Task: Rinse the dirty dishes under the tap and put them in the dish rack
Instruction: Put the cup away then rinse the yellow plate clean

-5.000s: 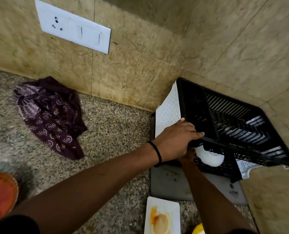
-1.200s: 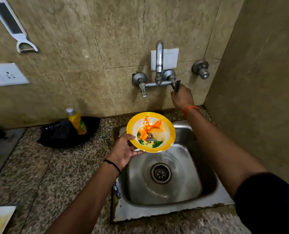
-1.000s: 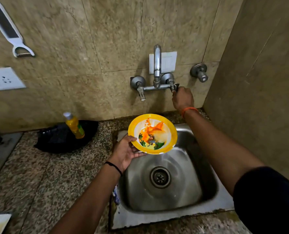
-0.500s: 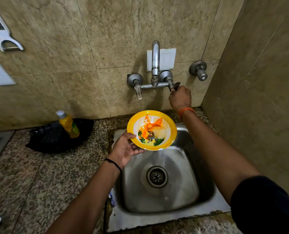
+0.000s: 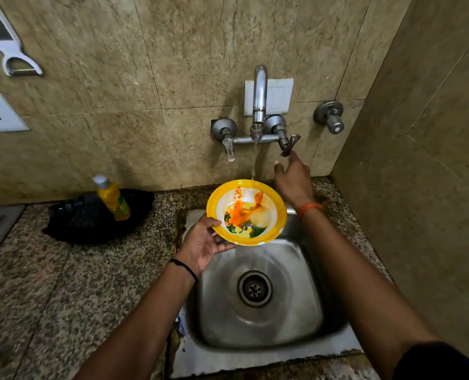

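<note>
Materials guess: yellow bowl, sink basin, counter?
Yellow bowl: probably melamine or plastic, glossy, with a printed picture inside. Sink basin: stainless steel by its look, brushed grey with soft reflections. Counter: speckled polished stone, likely granite.

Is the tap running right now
On: a thin stream falls from the tap spout onto the yellow plate rim.

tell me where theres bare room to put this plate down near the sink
Bare granite counter runs left of the sink, in front of the black cloth holding the yellow bottle. The sink basin is bare around its drain. The strip right of the sink is narrow, against the side wall.
</note>
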{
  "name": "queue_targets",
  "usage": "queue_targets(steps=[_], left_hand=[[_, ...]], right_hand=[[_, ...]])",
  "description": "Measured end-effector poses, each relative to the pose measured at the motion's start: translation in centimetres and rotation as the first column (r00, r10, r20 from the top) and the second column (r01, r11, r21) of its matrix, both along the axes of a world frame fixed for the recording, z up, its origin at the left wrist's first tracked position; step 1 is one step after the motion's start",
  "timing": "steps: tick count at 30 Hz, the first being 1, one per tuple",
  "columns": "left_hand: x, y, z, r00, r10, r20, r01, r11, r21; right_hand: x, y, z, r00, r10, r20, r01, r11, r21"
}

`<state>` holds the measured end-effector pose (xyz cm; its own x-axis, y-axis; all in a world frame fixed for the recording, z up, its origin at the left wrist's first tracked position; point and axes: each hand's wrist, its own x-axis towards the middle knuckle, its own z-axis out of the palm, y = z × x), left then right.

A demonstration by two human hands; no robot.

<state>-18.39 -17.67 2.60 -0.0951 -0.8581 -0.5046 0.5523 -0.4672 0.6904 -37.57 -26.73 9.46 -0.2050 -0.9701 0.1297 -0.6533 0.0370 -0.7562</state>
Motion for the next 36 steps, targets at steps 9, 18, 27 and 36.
queue_targets(steps=[9,18,27,36], left_hand=[[-0.2,-0.7,-0.7,0.997,0.062,-0.046,-0.064,0.997,-0.042],[-1.0,-1.0,-1.5,1.0,0.008,0.017,-0.007,0.996,-0.094],[-1.5,-0.5,-1.0,0.997,-0.051,0.057,0.052,0.999,-0.015],[-1.5,-0.4,-1.4,0.973,-0.143,0.181,0.136,0.989,0.053]], right_hand=[[1.2,9.1,-5.3,0.541,0.605,-0.584,-0.597,0.765,0.241],[2.0,10.9,-5.7,0.577,0.641,-0.506,-0.578,0.758,0.301],[2.2,10.8,-5.4,0.63,0.676,-0.382,-0.597,0.736,0.32],[2.2,9.0,-6.5,0.657,0.706,-0.265,-0.636,0.708,0.306]])
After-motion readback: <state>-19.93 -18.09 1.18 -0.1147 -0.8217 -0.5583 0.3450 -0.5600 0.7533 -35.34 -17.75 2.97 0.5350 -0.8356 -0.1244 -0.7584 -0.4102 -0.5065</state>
